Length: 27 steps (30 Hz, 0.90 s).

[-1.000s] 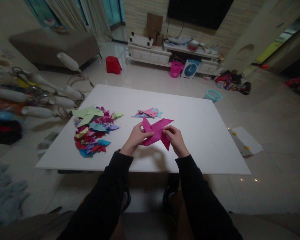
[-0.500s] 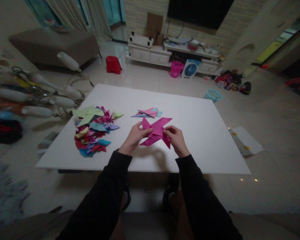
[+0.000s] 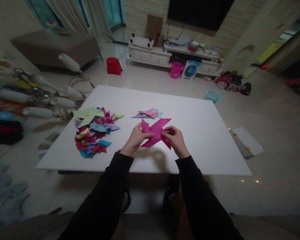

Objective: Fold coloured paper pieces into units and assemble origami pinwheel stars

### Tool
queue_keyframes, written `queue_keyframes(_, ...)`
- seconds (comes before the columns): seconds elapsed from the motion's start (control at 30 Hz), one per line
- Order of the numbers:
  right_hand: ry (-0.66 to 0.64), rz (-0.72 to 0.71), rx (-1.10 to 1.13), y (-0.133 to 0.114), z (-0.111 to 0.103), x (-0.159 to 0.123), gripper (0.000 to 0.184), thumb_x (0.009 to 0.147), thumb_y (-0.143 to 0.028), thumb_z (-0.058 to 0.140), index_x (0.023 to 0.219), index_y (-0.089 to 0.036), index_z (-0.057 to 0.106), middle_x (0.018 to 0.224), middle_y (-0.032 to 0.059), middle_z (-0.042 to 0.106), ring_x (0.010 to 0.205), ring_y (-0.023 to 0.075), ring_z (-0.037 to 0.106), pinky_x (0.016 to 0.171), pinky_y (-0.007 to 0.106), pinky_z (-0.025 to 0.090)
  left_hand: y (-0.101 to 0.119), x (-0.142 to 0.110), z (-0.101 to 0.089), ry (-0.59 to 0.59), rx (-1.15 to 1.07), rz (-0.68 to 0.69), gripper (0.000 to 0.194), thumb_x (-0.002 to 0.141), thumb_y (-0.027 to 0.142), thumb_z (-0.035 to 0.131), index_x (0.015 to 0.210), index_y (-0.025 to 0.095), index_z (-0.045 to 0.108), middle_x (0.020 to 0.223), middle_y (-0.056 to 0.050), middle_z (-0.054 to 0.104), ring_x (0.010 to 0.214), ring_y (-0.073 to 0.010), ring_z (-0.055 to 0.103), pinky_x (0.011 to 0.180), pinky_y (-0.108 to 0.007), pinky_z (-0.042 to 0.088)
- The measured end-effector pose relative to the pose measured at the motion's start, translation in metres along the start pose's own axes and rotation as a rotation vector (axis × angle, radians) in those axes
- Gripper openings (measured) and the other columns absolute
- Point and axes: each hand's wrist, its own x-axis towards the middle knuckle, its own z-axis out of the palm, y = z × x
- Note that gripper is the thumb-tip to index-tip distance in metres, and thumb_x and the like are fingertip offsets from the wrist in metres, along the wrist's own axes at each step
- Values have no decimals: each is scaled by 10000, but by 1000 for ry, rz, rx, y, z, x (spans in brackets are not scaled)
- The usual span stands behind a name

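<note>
Both my hands hold a magenta folded paper piece (image 3: 155,129) just above the white table (image 3: 202,133). My left hand (image 3: 135,138) pinches its left side, fingers closed on the paper. My right hand (image 3: 175,140) pinches its right side, thumb and fingers pressed on a fold. The paper has pointed flaps sticking out up-right and down-left. A small stack of folded pink, blue and purple pieces (image 3: 148,113) lies just beyond my hands. A large heap of coloured folded papers (image 3: 93,131) lies to my left on the table.
A drying rack with white tubes (image 3: 40,96) stands left of the table. On the floor are a red stool (image 3: 113,65), a pink bin (image 3: 175,69), a blue fan (image 3: 190,69), a teal basket (image 3: 212,95) and a white sheet (image 3: 246,141). A TV cabinet (image 3: 152,55) stands at the back.
My hands have drawn slightly closer together on the magenta paper, folding it tighter; the paper looks a little more compact. Nothing else has moved.
</note>
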Motion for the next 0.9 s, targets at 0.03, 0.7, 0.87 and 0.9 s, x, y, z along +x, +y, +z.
queue_keyframes(0.03, 0, 2, 5, -1, 0, 0, 263, 637, -327, 814, 801, -191, 660, 719, 10, 669, 690, 164, 614, 676, 305, 497, 0, 0, 0, -2, -3, 0, 637, 514, 117, 874, 1082, 134, 587, 819, -17, 693, 711, -147, 662, 738, -325, 571)
queue_keyframes(0.7, 32, -529, -547, -10, 0, -11, 187, 748, -126, 579, 891, -219, 654, 1001, 63, 652, 957, 231, 597, 781, 355, 483, -5, 4, -4, 154, 43, 44, 557, 511, 130, 849, 1001, 135, 585, 826, -13, 648, 737, -143, 625, 683, -285, 551)
queue_keyframes(0.87, -222, -651, -901, -7, 7, -15, 399, 703, -58, 595, 1071, -208, 626, 1123, 88, 641, 1082, 277, 520, 898, 414, 449, -6, 3, -3, 182, 40, 37, 592, 506, 116, 848, 1026, 139, 565, 877, -21, 634, 769, -147, 627, 707, -298, 558)
queue_keyframes(0.9, -243, -652, -954, -5, 9, -15, 406, 714, -60, 598, 1093, -206, 617, 1136, 88, 641, 1092, 280, 511, 896, 414, 441, -6, 2, -2, 180, 34, 37, 593, 507, 111, 846, 1027, 141, 562, 869, -15, 628, 764, -142, 624, 711, -298, 557)
